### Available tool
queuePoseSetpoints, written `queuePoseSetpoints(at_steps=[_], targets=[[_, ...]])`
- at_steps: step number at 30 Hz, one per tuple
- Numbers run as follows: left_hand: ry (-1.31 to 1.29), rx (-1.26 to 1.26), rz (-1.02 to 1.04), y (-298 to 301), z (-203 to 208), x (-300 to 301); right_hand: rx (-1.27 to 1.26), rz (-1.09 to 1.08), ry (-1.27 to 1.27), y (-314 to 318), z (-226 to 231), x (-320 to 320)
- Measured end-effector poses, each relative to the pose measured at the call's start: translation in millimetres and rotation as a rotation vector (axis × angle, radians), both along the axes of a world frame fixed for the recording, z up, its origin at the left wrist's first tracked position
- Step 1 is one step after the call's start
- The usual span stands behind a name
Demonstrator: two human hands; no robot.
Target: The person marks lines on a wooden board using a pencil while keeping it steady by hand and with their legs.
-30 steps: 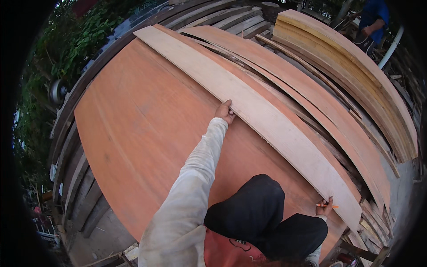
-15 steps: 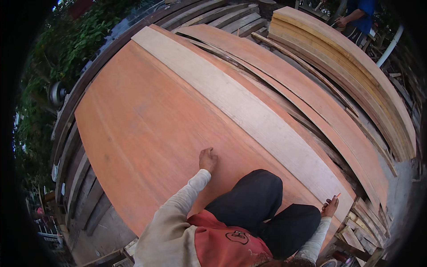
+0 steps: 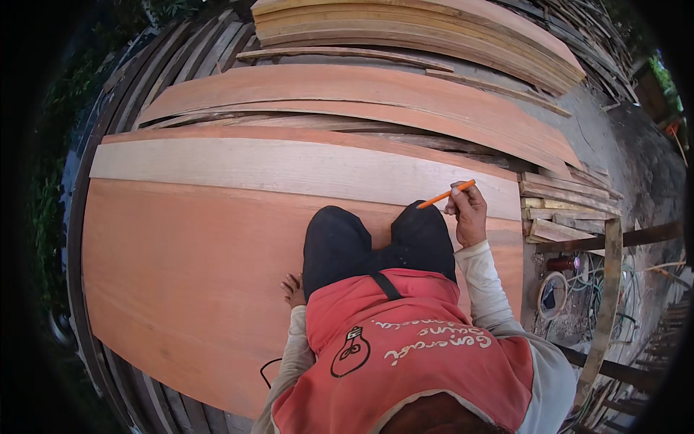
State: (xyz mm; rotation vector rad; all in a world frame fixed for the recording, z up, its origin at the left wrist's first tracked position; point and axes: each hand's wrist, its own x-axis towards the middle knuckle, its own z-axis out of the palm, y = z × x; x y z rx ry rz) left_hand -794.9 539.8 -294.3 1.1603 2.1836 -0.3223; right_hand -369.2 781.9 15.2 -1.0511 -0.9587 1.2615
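Note:
I kneel on a large reddish plywood sheet [image 3: 181,246]. A long, pale plywood strip [image 3: 238,164] lies flat across it in front of my knees. My right hand [image 3: 470,215] is raised near the strip's right end, its fingers closed round an orange pencil [image 3: 437,198] held slantwise. Beside my left thigh, my left hand [image 3: 293,291] rests on the sheet with fingers apart and nothing in it. Part of that hand is hidden by my leg and sleeve.
Beyond the sheet lie narrower reddish plywood pieces [image 3: 325,87] and a thick stack of yellowish-edged boards [image 3: 405,29]. Short wood offcuts [image 3: 564,199] pile up at the right, near an upright timber [image 3: 606,289] and a coiled hose [image 3: 629,289]. Dark beams [image 3: 79,239] run along the left.
My view has turned right, so the strip now runs nearly crosswise. My right hand has lifted, with the pencil in plain sight. My left hand has drawn back beside my thigh.

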Motion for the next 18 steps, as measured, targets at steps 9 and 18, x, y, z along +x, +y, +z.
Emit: queuePoseSetpoints(at_steps=[9, 18], targets=[[0.095, 0.041, -0.027, -3, -21, -6, 0.118, 0.095, 0.533, -41, 33, 9], [0.231, 0.165, -0.101, -12, -41, -3, 0.133, 0.116, 0.402, -56, 45, 4]])
